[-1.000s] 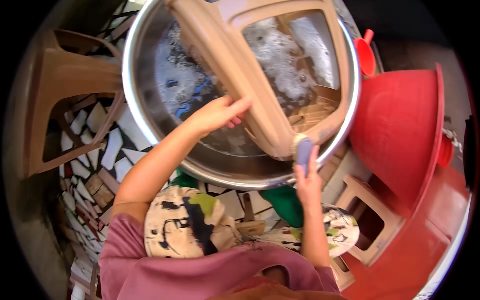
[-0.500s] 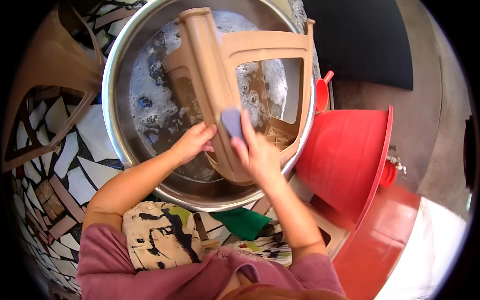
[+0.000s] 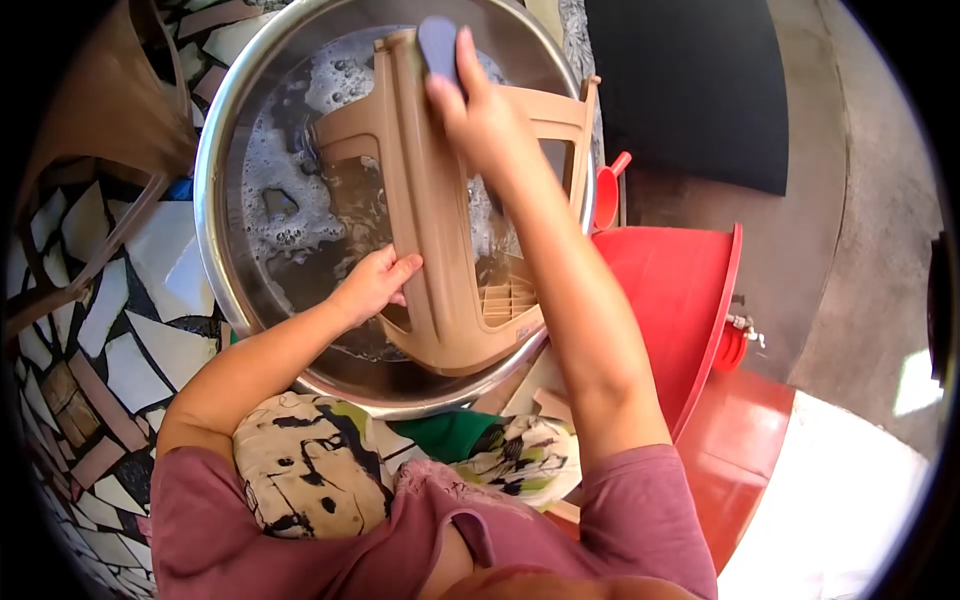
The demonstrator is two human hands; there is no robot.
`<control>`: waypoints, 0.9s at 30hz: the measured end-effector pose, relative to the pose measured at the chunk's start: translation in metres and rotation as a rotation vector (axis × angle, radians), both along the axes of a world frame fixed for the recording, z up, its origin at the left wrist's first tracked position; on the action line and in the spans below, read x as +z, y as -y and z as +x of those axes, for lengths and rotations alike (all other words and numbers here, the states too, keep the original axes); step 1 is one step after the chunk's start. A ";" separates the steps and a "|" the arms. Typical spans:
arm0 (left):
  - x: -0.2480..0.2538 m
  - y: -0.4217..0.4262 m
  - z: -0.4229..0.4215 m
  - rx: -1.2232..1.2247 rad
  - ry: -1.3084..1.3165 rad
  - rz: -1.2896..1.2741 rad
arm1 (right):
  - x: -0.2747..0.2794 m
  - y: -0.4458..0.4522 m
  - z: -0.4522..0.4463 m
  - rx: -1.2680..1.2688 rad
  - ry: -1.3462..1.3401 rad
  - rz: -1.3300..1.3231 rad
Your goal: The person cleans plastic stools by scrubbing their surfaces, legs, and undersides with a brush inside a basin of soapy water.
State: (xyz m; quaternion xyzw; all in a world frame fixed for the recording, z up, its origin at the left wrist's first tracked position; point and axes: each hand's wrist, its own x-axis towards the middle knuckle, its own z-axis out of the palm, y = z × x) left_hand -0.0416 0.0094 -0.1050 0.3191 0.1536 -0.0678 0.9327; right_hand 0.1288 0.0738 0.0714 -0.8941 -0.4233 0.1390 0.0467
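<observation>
A tan plastic stool (image 3: pixel 432 220) lies on its side in a wide metal basin (image 3: pixel 212 230) of soapy water (image 3: pixel 290 215). My left hand (image 3: pixel 378 285) grips the near-left edge of its long ridged panel, thumb on top and fingers curled beneath. In my right hand (image 3: pixel 485 115) is a purple-grey oval scrub brush (image 3: pixel 438 48), held against the far end of that panel. The brush's underside is hidden. My right forearm covers part of the stool's right side.
Right of the basin stand a large red tub (image 3: pixel 670 285) and a red dipper (image 3: pixel 607 195). A tap (image 3: pixel 745 328) is beyond the tub. Another brown plastic piece of furniture (image 3: pixel 120 110) stands left on the stone-mosaic floor (image 3: pixel 135 370). A black panel (image 3: pixel 690 90) lies at upper right.
My right hand has slid the scrub brush from the panel's near part up to its far end. My left hand keeps hold of the stool, which has shifted slightly. The whole view has moved a little.
</observation>
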 end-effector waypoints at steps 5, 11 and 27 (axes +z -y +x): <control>0.007 -0.004 0.000 0.003 0.004 0.121 | 0.003 0.063 -0.011 0.207 0.089 -0.006; 0.009 -0.009 0.003 -0.005 -0.026 0.074 | 0.000 -0.013 0.018 0.033 -0.048 -0.044; 0.022 -0.015 0.004 0.047 0.000 0.086 | 0.014 0.094 -0.029 0.209 -0.005 -0.099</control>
